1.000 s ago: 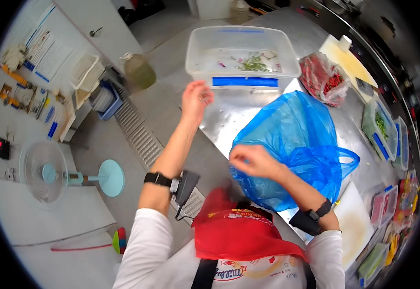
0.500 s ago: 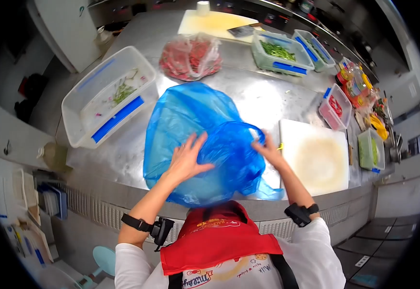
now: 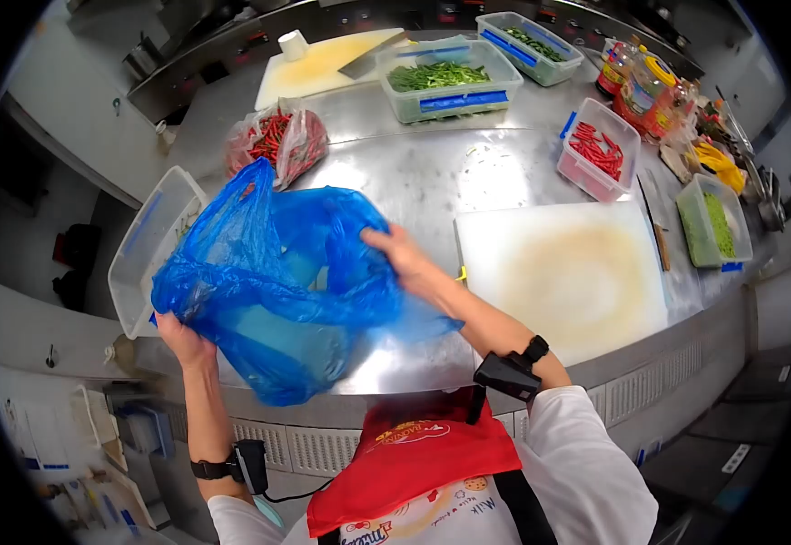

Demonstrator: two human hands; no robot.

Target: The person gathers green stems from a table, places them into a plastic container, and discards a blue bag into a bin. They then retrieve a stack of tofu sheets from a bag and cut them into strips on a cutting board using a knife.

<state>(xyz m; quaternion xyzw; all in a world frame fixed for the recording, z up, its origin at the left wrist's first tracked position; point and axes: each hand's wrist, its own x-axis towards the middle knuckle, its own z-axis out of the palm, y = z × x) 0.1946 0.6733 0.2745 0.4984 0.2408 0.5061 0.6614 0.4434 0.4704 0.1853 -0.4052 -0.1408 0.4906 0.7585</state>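
A blue plastic bag (image 3: 277, 291) is spread between my hands over the near left part of the steel table (image 3: 405, 363), its mouth partly open. My left hand (image 3: 185, 343) grips the bag's lower left edge, fingers partly hidden by the plastic. On the other side, my right hand (image 3: 400, 259) holds the bag's right rim, with its fingertips partly behind the film. The clear tub (image 3: 132, 263) lies just left of the bag, which covers part of it. Behind the bag sits a plastic bag of red chillies (image 3: 277, 145).
A white cutting board (image 3: 563, 272) lies to the right. Beyond it are a tub of red chillies (image 3: 598, 150), a tub of chopped greens (image 3: 709, 218) and sauce bottles (image 3: 641, 86). Farther back are a tub of cut greens (image 3: 450, 82), a yellowed board (image 3: 323, 68) and a cleaver (image 3: 371, 56).
Both hands have taken hold of the blue bag, which is now lifted and spread wider. The view has turned right, and the bag now overlaps the clear tub at the left.
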